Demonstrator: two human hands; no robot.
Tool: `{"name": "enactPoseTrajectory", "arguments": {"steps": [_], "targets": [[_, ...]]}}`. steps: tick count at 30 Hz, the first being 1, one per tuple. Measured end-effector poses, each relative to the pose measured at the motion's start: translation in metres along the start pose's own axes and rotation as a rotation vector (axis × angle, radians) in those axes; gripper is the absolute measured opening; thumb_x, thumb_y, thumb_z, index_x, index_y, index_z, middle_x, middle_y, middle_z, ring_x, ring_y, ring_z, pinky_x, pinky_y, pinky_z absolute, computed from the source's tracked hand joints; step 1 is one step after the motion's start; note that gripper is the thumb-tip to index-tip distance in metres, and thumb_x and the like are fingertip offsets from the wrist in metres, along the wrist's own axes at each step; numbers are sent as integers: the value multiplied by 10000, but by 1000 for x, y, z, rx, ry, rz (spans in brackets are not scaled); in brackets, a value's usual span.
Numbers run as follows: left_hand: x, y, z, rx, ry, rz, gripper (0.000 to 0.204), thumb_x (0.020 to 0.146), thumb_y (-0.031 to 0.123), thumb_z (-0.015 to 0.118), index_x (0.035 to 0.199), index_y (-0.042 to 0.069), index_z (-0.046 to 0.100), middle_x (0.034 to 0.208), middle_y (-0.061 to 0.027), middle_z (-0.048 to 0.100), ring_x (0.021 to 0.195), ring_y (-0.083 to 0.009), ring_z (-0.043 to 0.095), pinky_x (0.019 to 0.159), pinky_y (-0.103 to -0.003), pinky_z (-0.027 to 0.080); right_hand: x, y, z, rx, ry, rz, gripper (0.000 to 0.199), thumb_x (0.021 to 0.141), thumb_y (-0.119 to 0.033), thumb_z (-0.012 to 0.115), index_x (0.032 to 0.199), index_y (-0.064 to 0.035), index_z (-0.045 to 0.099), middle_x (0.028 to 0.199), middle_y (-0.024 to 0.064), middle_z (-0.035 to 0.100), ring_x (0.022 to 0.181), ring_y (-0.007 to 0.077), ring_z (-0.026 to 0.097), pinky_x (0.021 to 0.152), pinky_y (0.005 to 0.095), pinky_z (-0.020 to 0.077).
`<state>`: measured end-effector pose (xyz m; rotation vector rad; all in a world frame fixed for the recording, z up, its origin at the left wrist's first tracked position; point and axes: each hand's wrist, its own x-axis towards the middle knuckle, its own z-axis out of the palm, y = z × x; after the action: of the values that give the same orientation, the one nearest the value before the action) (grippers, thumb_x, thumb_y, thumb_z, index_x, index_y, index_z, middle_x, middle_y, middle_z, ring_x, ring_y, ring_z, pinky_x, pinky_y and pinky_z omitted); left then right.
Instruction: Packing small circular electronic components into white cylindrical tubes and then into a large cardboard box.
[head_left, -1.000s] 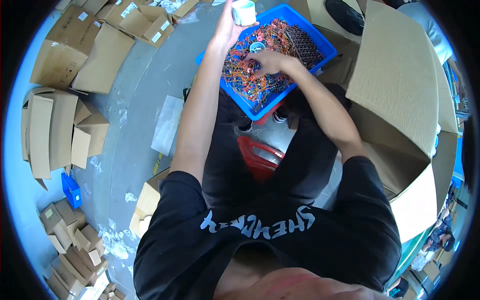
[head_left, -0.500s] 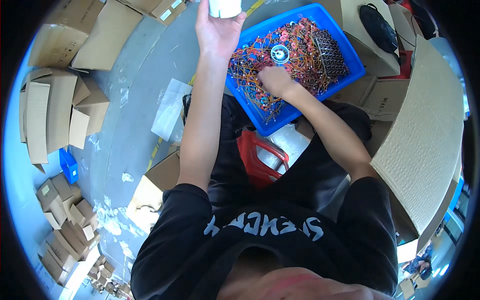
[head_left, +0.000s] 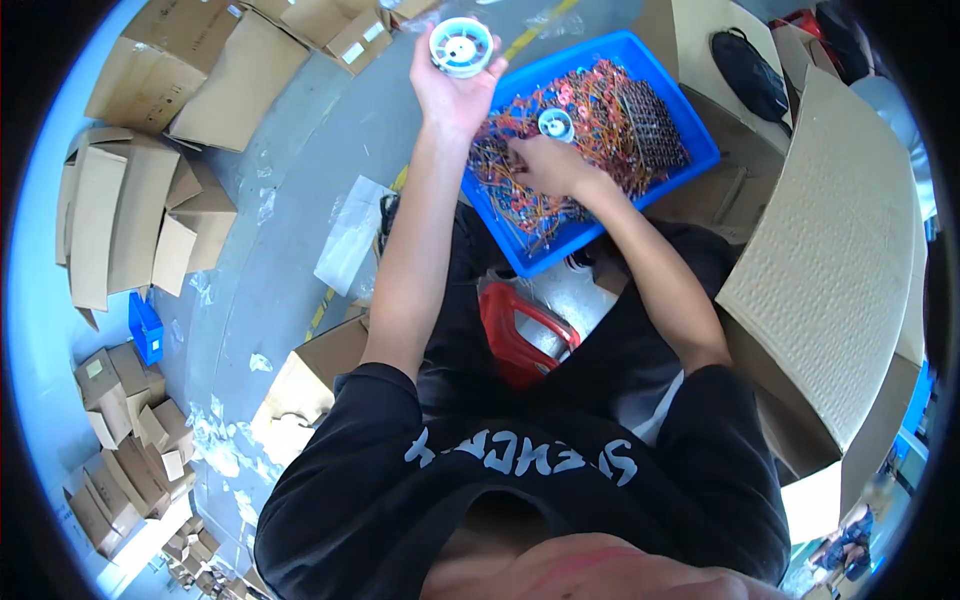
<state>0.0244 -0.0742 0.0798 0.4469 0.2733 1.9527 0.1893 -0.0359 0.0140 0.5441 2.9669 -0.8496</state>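
Observation:
My left hand (head_left: 452,100) is raised at the top, its fingers around a round white plastic housing (head_left: 462,48) with spokes inside. The housing's opening faces up. My right hand (head_left: 548,165) is over the blue tray (head_left: 527,262), fingers pinched among small parts with orange and red wires (head_left: 515,205). Whatever those fingertips grip is too small to make out. Just beyond that hand, a second white housing (head_left: 556,125) rests on the parts. Dark parts in neat rows (head_left: 652,125) fill the tray's right side.
A red plastic stool-like object (head_left: 510,335) stands between my legs. A large open cardboard box (head_left: 820,270) rises close by my right arm. Several cartons (head_left: 130,220) and a small blue bin (head_left: 146,328) are on the left. A white plastic sheet (head_left: 352,235) lies on the floor.
My left hand and its housing have come lower, and the housing's spoked inside now shows. My right hand stays among the wired parts, its fingers shifted slightly. The whole view has shifted a little.

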Motion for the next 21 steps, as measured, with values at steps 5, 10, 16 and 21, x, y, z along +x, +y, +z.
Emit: {"name": "enactPoseTrajectory", "arguments": {"steps": [5, 10, 16, 21], "targets": [[-2, 0, 5, 60, 116, -81, 413, 892, 424, 460, 985, 46, 597, 923, -86, 605, 864, -252, 551, 681, -351, 433, -32, -6, -76, 434, 204, -88, 108, 834, -93, 607, 894, -4, 593, 719, 81, 588, 674, 181, 583, 630, 311, 462], [5, -20, 15, 238, 258, -39, 380, 913, 418, 456, 993, 76, 600, 933, -61, 611, 890, -224, 577, 680, -343, 436, -53, -20, -122, 969, 581, -143, 83, 900, -72, 557, 926, 1, 588, 781, -3, 575, 705, 67, 534, 641, 226, 440], [7, -30, 16, 379, 201, 90, 405, 953, 443, 437, 1144, 95, 517, 1098, -49, 569, 1046, -183, 524, 884, -360, 408, -68, -26, -131, 1011, 722, -281, 92, 884, -61, 582, 921, 23, 591, 794, 10, 586, 710, 55, 537, 648, 207, 440], [-8, -33, 17, 316, 148, 146, 466, 969, 468, 374, 1278, 123, 432, 1269, -46, 490, 1163, -206, 464, 954, -388, 372, -68, -36, -123, 790, 758, -194, 85, 848, -43, 627, 893, 26, 605, 776, 33, 591, 692, 46, 531, 606, 206, 428]]}}
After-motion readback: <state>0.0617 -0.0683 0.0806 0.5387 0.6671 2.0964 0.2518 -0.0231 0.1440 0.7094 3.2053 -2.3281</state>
